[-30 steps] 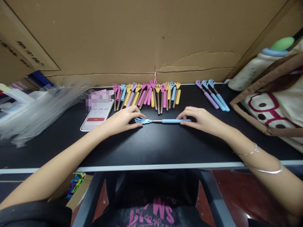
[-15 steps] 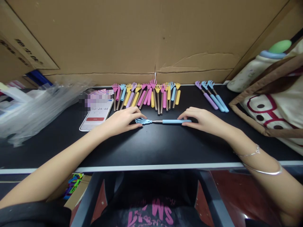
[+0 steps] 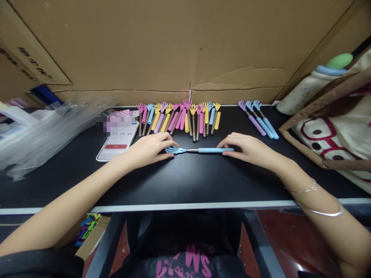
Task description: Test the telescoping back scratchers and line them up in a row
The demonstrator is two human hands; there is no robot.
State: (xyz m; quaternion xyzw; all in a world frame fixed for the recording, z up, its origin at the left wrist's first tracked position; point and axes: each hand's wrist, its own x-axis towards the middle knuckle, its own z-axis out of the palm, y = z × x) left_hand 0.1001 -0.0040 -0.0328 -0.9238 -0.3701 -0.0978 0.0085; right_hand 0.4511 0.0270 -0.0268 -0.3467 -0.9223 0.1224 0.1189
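Observation:
A light blue back scratcher (image 3: 208,150) lies crosswise on the black table, its claw-shaped head to the left and its sleeve-like handle to the right, with a short metal shaft between. My left hand (image 3: 150,146) pinches the claw end between thumb and fingers. At the other end, my right hand (image 3: 246,146) grips the blue handle the same way. Behind them lies a row of pink, yellow, blue and purple back scratcher pieces (image 3: 193,119), with bare dark shafts beside loose coloured sleeves. To the right rest one purple back scratcher (image 3: 256,123) and two blue ones with sleeved handles.
A phone (image 3: 117,144) showing a timer lies by my left forearm. Clear plastic bags (image 3: 52,131) cover the left side. A bottle (image 3: 310,90) and a brown-edged bag (image 3: 324,135) stand at right. Cardboard (image 3: 130,46) walls the back. Below sits a box of colourful items (image 3: 88,227).
Both hands keep the same hold on the blue back scratcher, which has hardly moved. The view has shifted very slightly.

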